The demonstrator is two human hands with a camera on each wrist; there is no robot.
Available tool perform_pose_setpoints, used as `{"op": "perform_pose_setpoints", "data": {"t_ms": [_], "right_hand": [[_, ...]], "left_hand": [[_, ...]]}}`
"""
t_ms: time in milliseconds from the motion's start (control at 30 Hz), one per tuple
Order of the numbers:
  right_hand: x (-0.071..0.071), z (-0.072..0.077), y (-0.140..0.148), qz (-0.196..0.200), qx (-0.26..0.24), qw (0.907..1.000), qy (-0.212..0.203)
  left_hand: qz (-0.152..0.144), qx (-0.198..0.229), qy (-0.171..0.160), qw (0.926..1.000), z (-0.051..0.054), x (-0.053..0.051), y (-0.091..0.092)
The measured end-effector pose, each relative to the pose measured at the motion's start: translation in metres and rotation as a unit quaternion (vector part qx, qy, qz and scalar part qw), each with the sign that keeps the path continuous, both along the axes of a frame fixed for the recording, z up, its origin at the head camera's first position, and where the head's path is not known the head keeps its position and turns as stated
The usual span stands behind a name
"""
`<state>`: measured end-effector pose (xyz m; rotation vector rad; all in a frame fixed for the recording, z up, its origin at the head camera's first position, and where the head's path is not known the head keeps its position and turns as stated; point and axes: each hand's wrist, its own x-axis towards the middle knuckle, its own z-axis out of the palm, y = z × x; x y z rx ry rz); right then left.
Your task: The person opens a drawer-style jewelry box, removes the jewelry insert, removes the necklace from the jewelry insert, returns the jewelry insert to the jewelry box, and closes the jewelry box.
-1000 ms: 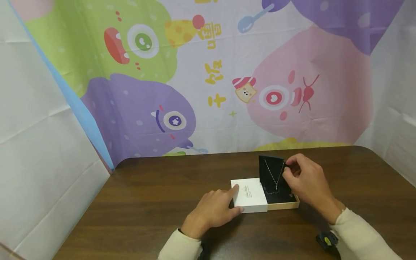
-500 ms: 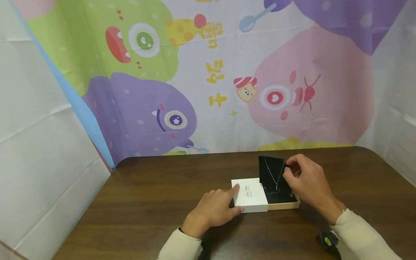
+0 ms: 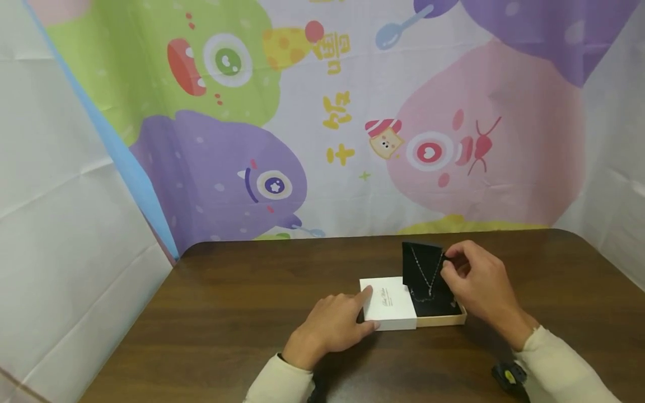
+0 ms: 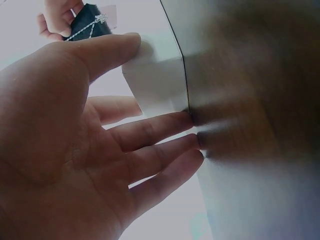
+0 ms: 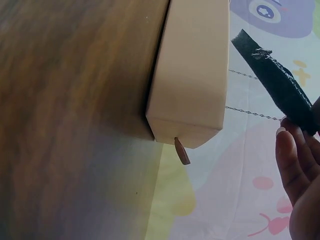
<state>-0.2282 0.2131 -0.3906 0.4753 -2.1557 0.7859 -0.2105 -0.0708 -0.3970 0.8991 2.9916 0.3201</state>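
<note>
In the head view, the left hand grips the white box cover at its left end, thumb at the front. The cover lies over the left part of a tan drawer with a black interior. The right hand pinches the upper right corner of a black card, raised upright above the drawer. A silver chain hangs in a V across the card. In the right wrist view, chain strands run between the card and the drawer, which has a small brown tab.
The box stands on a dark wooden table. Behind the table hangs a cloth with cartoon figures, and pale sheets enclose both sides. A dark strap device sits at the right wrist.
The head view has shifted slightly. Both hands, the box and the raised card otherwise keep their places relative to one another.
</note>
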Motion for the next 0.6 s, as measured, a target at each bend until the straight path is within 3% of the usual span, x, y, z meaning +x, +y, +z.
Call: {"op": "perform_pose_setpoints", "data": {"t_ms": [600], "right_hand": [[-0.0003, 0.0027, -0.0009, 0.023, -0.005, 0.9985, 0.050]], "left_hand": [[0.002, 0.004, -0.005, 1.0000, 0.0003, -0.0004, 0.0001]]}}
